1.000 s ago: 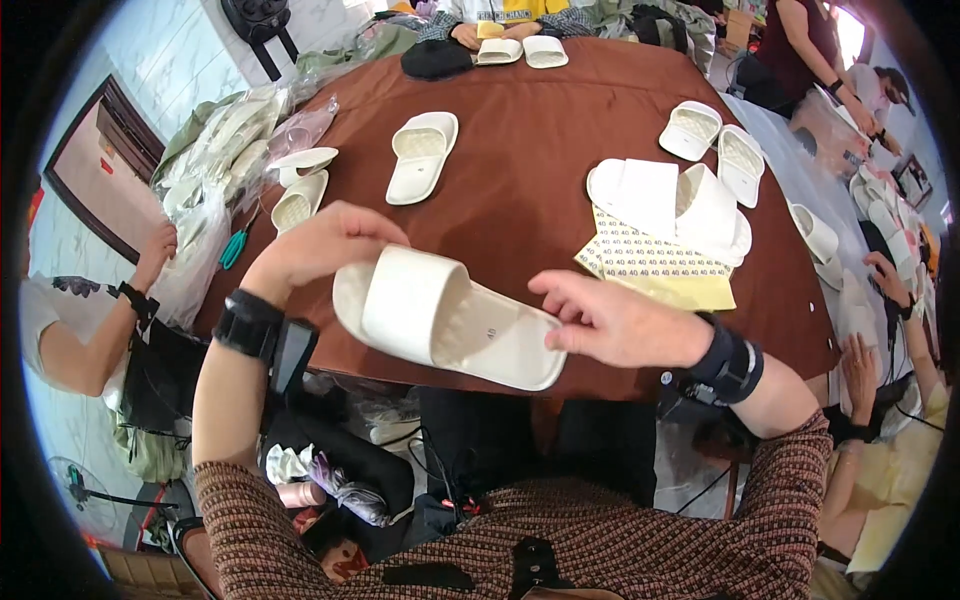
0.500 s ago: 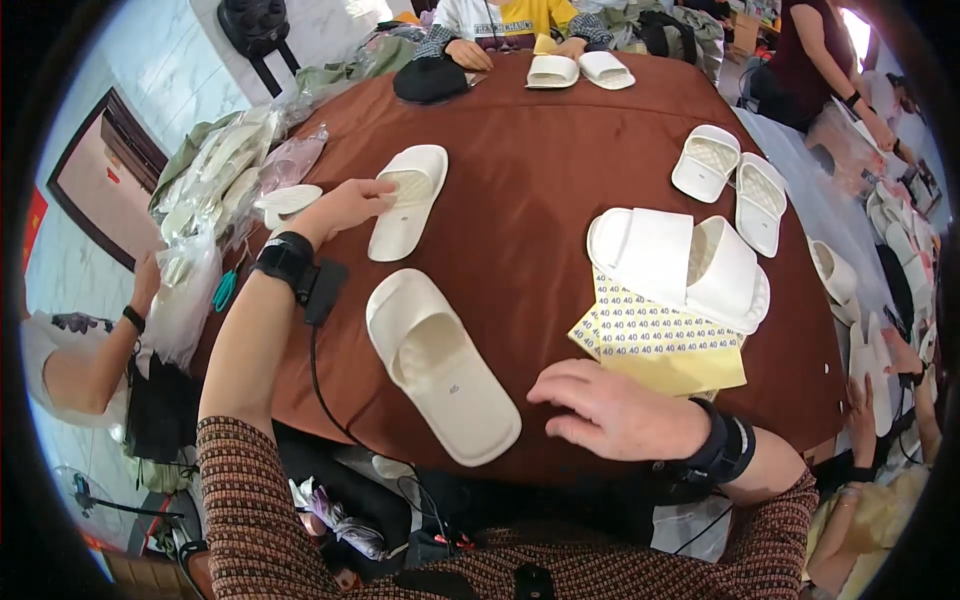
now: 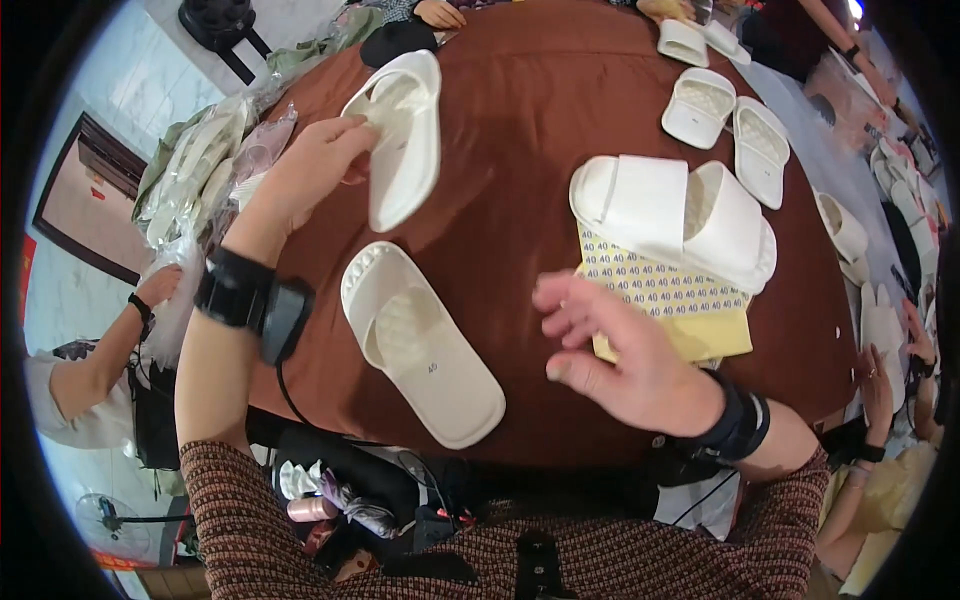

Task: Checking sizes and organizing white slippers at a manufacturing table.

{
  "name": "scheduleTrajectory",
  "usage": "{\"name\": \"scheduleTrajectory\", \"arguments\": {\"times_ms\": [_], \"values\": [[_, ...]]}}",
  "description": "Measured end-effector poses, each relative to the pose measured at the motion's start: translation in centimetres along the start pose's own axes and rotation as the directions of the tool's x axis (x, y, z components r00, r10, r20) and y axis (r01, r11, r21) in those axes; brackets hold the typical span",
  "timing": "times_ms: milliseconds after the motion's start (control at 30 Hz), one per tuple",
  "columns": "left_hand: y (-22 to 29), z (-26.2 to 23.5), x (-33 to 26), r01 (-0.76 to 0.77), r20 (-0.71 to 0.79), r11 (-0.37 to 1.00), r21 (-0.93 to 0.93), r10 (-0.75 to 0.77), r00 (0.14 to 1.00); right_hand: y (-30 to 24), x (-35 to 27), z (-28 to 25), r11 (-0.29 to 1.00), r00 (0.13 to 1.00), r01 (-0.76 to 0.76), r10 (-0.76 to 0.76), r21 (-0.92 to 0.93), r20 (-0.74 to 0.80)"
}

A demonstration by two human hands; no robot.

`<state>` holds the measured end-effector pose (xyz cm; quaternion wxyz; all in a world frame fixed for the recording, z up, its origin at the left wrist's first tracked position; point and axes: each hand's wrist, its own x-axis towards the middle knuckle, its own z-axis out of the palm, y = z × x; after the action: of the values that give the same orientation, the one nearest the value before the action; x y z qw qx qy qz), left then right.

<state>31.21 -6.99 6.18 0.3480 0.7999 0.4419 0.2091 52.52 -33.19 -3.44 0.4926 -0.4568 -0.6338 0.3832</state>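
My left hand (image 3: 312, 170) grips a white slipper (image 3: 405, 135) by its strap end and holds it lifted over the brown table (image 3: 520, 110). A second white slipper (image 3: 420, 345) lies flat on the table near the front edge, sole up toward me. My right hand (image 3: 620, 350) hovers open just right of that slipper, fingers spread, over the corner of a yellow sticker sheet (image 3: 670, 300). A pair of white slippers (image 3: 675, 215) rests on the far part of that sheet.
More white slippers (image 3: 725, 120) lie at the far right of the table and along its right edge (image 3: 845, 230). Bagged slippers (image 3: 200, 180) are piled at the left. Another person's arm (image 3: 110, 340) reaches in at the left; other people sit at the right.
My left hand set one slipper down near the front edge, reached to the far slipper and has now lifted it. My right hand has risen off the table.
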Motion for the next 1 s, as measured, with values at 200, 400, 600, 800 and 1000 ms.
{"name": "scheduleTrajectory", "arguments": {"times_ms": [200, 400, 600, 800, 1000], "values": [[2.7, 5.6, -8.0, -0.327, 0.208, 0.920, 0.214, 0.284, 0.936, 1.4, 1.5, -1.3, 0.947, 0.971, 0.055, 0.024, 0.318, -0.238], [4.4, 7.7, -13.4, -0.308, 0.399, 0.928, 0.211, 0.206, 0.894, 2.2, 2.1, -1.4, 0.992, 0.982, -0.080, 0.095, 0.100, -0.161], [-0.1, 7.1, -16.1, -0.480, 0.115, 0.712, 0.513, 0.498, 0.860, 2.1, 2.2, -1.1, 0.985, 0.983, -0.165, 0.159, -0.060, -0.093], [-6.0, 4.6, -15.2, -0.245, -0.016, 0.777, 0.580, 0.312, 0.950, 3.0, 2.7, -0.5, 0.986, 0.994, -0.068, 0.054, -0.156, -0.092], [-5.4, 5.3, -15.1, -0.201, 0.076, 0.966, 0.163, 0.191, 0.979, 3.1, 2.9, -0.1, 0.968, 0.995, -0.065, 0.044, -0.241, -0.090]]}}
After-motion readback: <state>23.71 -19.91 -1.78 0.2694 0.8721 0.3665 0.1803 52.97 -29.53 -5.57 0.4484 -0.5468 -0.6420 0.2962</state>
